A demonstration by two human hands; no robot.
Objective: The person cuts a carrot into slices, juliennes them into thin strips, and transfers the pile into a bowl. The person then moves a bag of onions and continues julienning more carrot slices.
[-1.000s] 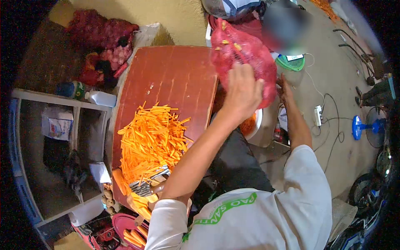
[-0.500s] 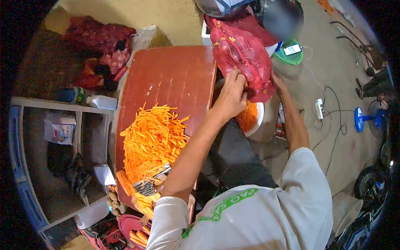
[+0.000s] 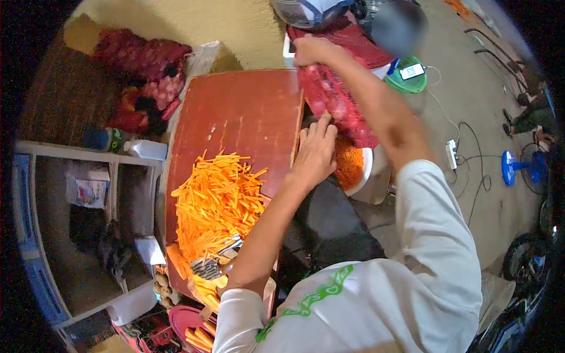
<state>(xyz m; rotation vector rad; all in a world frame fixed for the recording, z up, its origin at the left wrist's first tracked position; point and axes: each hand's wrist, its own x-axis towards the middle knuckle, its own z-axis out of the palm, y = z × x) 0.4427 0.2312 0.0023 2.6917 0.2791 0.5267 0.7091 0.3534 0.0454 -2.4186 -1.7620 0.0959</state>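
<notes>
A red mesh bag point(image 3: 336, 109) with yellowish bits on it hangs beyond the table's right edge; its contents are hard to make out. My left hand point(image 3: 318, 150) is closed at the bag's lower left edge, fingertips curled onto the mesh. Across the bag reaches my right arm, and my right hand point(image 3: 311, 52) is closed on its upper end. Just beneath the bag, a white bowl point(image 3: 368, 170) holds finely shredded carrot point(image 3: 349, 165). On the red-brown table point(image 3: 247, 106) lies a heap of carrot sticks point(image 3: 218, 200), with a wavy-bladed metal cutter point(image 3: 206, 269) at its near side.
A pink basin point(image 3: 179, 317) with peeled carrots stands at lower left. Shelves point(image 3: 88, 150) and a white jug point(image 3: 146, 149) are on the left. A green basket point(image 3: 412, 82) with a phone, a power strip point(image 3: 451, 154) with cables, and a blue fan point(image 3: 509, 167) are on the right.
My right hand has moved from the bag's lower right side up to its top left end. My left hand has slid slightly down and left. The bag has shifted and looks flatter.
</notes>
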